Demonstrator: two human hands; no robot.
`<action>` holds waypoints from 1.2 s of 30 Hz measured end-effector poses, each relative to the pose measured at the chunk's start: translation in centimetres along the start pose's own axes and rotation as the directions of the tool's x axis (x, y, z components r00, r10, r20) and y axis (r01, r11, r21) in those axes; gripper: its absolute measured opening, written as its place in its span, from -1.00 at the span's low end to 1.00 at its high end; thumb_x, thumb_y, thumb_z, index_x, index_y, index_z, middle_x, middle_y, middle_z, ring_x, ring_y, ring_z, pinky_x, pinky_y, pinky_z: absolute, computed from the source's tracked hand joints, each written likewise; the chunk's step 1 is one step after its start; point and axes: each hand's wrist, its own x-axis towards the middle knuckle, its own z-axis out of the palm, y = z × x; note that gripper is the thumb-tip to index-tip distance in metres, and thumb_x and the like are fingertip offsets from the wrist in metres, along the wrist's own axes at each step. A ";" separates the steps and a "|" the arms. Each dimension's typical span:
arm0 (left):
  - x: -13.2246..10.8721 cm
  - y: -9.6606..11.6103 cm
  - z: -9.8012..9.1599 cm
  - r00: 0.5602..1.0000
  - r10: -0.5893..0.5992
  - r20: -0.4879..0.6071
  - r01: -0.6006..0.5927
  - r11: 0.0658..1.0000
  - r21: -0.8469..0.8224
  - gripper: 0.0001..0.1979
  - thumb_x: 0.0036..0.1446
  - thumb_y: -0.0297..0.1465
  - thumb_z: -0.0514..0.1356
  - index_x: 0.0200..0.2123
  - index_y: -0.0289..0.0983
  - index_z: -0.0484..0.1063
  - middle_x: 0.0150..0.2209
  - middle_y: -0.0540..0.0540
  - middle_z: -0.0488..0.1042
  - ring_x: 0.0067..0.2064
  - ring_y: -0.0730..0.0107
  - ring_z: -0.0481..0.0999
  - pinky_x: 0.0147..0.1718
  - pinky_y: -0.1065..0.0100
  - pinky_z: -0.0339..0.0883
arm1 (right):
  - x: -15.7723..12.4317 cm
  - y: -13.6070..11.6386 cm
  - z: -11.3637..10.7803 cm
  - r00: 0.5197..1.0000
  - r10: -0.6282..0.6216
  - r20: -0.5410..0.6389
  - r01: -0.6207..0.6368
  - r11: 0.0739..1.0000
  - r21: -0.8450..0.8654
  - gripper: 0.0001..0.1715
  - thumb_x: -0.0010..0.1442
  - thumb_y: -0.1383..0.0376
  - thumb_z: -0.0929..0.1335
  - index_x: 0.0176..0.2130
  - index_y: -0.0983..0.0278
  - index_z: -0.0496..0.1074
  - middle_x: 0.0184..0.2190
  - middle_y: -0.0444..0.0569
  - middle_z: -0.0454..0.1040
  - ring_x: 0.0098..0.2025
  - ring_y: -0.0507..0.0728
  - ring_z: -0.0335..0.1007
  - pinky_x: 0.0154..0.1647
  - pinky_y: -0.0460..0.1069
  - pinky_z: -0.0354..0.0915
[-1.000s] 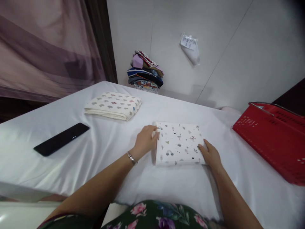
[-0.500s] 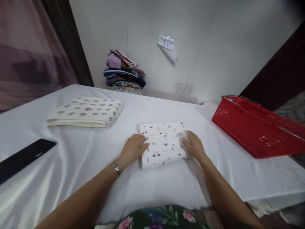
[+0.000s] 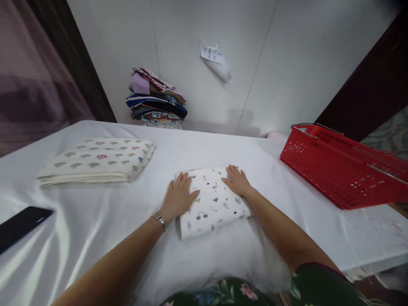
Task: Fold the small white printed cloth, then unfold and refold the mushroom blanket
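A folded white cloth (image 3: 213,208) printed with small rainbows, plants and birds lies flat on the white-covered table in front of me. My left hand (image 3: 179,196) rests on its left edge, palm down with the fingers spread. On the cloth's upper right part lies my right hand (image 3: 238,181), flat with fingers stretched out. Neither hand grips anything. Farther left is a second folded cloth (image 3: 98,159), cream with grey mushroom-like shapes and a few red ones; no hand touches it.
A red plastic basket (image 3: 338,165) with metal handles stands at the right. At the left edge lies a black phone-like slab (image 3: 22,225). Behind the white tablecloth (image 3: 210,144) rises a stack of folded fabrics (image 3: 157,97) against the wall, where a paper note (image 3: 212,54) hangs.
My right hand has moved from the cloth's right edge onto its top, now flat. My left hand has spread its fingers over the left edge. The view has shifted slightly.
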 end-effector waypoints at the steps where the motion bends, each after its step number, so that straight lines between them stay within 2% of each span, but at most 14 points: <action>1: 0.0 0.0 -0.1 1.000 -0.005 0.008 0.005 1.000 0.000 -0.34 0.17 -0.04 -0.19 0.22 -0.31 0.03 0.31 -0.16 -0.14 0.31 0.13 -0.25 0.19 -0.02 -0.19 | 0.0 0.1 0.1 1.000 -0.002 -0.007 0.002 1.000 0.000 -0.19 0.22 -0.09 0.01 0.29 0.29 -0.16 0.32 0.05 -0.30 0.33 0.20 -0.49 0.24 0.22 -0.37; 5: 0.7 0.5 -1.3 0.997 -0.045 0.070 0.045 0.999 -0.004 -0.33 0.15 0.00 -0.19 0.19 -0.29 0.08 0.30 -0.17 -0.10 0.31 0.08 -0.21 0.18 -0.10 -0.20 | 0.1 0.2 -0.1 1.000 0.000 0.005 0.000 0.999 0.040 -0.21 0.22 -0.08 0.05 0.28 0.27 -0.12 0.32 0.06 -0.28 0.33 0.20 -0.47 0.23 0.24 -0.36; 8: 1.6 0.7 -1.7 0.995 -0.088 0.046 0.087 0.996 0.017 -0.30 0.14 0.02 -0.19 0.20 -0.32 0.08 0.29 -0.20 -0.08 0.31 0.07 -0.20 0.19 -0.09 -0.23 | 0.8 0.8 -0.6 0.999 0.027 0.043 -0.032 0.993 0.113 -0.21 0.21 -0.09 0.04 0.27 0.26 -0.09 0.32 0.06 -0.27 0.33 0.22 -0.44 0.22 0.26 -0.34; 11: 1.9 0.4 -1.2 0.995 -0.101 -0.004 0.101 0.995 0.011 -0.31 0.15 -0.02 -0.19 0.22 -0.32 0.04 0.30 -0.19 -0.09 0.31 0.07 -0.20 0.18 -0.09 -0.18 | 1.5 1.7 -0.6 0.998 0.056 0.031 -0.060 0.988 0.140 -0.20 0.22 -0.07 0.07 0.28 0.30 -0.11 0.32 0.06 -0.31 0.33 0.20 -0.48 0.24 0.21 -0.33; 16: 1.8 -0.1 -0.3 0.994 -0.105 -0.019 0.104 0.994 -0.037 -0.32 0.15 -0.02 -0.17 0.22 -0.30 0.04 0.30 -0.15 -0.09 0.31 0.10 -0.19 0.18 -0.04 -0.12 | 1.6 2.5 0.1 0.999 0.015 -0.040 -0.005 0.969 0.247 -0.14 0.17 -0.09 0.15 0.27 0.33 -0.05 0.32 0.05 -0.24 0.33 0.17 -0.48 0.28 0.10 -0.30; 18: 2.0 -0.2 -0.6 0.993 -0.119 -0.010 0.118 0.991 -0.069 -0.34 0.15 -0.02 -0.16 0.20 -0.29 0.07 0.29 -0.15 -0.05 0.30 0.11 -0.14 0.17 -0.01 -0.07 | 1.6 2.8 -0.1 0.997 0.053 -0.050 -0.030 0.922 0.385 -0.14 0.13 -0.10 0.20 0.25 0.30 0.02 0.31 0.02 -0.18 0.33 0.16 -0.41 0.29 0.06 -0.28; 20: 2.5 -0.5 -1.2 0.991 -0.136 -0.011 0.134 0.986 -0.100 -0.36 0.15 -0.03 -0.15 0.17 -0.30 0.14 0.26 -0.17 0.05 0.28 0.15 -0.05 0.16 0.07 -0.02 | 1.7 3.4 -0.7 0.990 0.129 -0.054 -0.080 0.838 0.540 -0.18 0.12 -0.09 0.21 0.24 0.24 0.07 0.30 -0.04 -0.12 0.32 0.15 -0.26 0.28 0.04 -0.22; 22: 3.3 -0.9 -2.0 0.987 -0.160 -0.022 0.157 0.982 -0.108 -0.37 0.15 -0.04 -0.14 0.14 -0.33 0.19 0.22 -0.20 0.13 0.25 0.16 0.04 0.15 0.13 0.01 | 2.0 4.0 -1.6 0.981 0.193 -0.033 -0.132 0.773 0.621 -0.21 0.11 -0.06 0.23 0.23 0.22 0.09 0.28 -0.05 -0.03 0.28 0.16 -0.11 0.27 0.05 -0.15; 24: 4.4 -1.4 -2.8 0.982 -0.186 0.030 0.188 0.976 -0.106 -0.36 0.13 -0.05 -0.11 0.13 -0.36 0.20 0.19 -0.22 0.20 0.20 0.13 0.15 0.12 0.15 0.06 | 2.4 4.6 -2.5 0.981 0.196 0.016 -0.163 0.765 0.623 -0.21 0.07 0.01 0.29 0.21 0.26 0.14 0.24 -0.01 0.08 0.24 0.19 0.01 0.25 0.06 -0.08; 27: 5.9 -2.3 -3.6 0.962 -0.195 0.191 0.218 0.970 -0.106 -0.36 0.08 -0.05 -0.06 0.11 -0.35 0.23 0.12 -0.23 0.30 0.10 0.09 0.30 0.03 0.18 0.18 | 3.1 5.0 -3.5 0.983 0.156 0.096 -0.182 0.781 0.597 -0.23 0.01 0.12 0.37 0.17 0.28 0.21 0.17 0.03 0.21 0.18 0.22 0.13 0.20 0.07 0.01; 32: 8.1 -3.4 -4.3 0.925 -0.144 0.351 0.185 0.979 -0.084 -0.30 -0.08 0.04 0.02 0.03 -0.31 0.32 0.07 -0.25 0.34 0.06 0.03 0.34 0.00 0.19 0.19 | 4.5 5.0 -4.4 0.971 0.148 0.186 -0.230 0.781 0.580 -0.13 -0.07 0.23 0.43 0.19 0.35 0.16 0.16 0.13 0.21 0.14 0.24 0.18 0.16 0.06 0.10; 36: 9.5 -4.0 -4.5 0.908 -0.094 0.409 0.146 0.985 -0.097 -0.27 -0.19 0.06 0.09 -0.02 -0.30 0.36 0.06 -0.27 0.35 0.05 -0.03 0.35 -0.05 0.20 0.24 | 5.3 5.0 -4.8 0.950 0.158 0.270 -0.291 0.769 0.570 -0.05 -0.15 0.23 0.47 0.20 0.29 0.15 0.18 0.14 0.17 0.12 0.26 0.20 0.07 0.07 0.21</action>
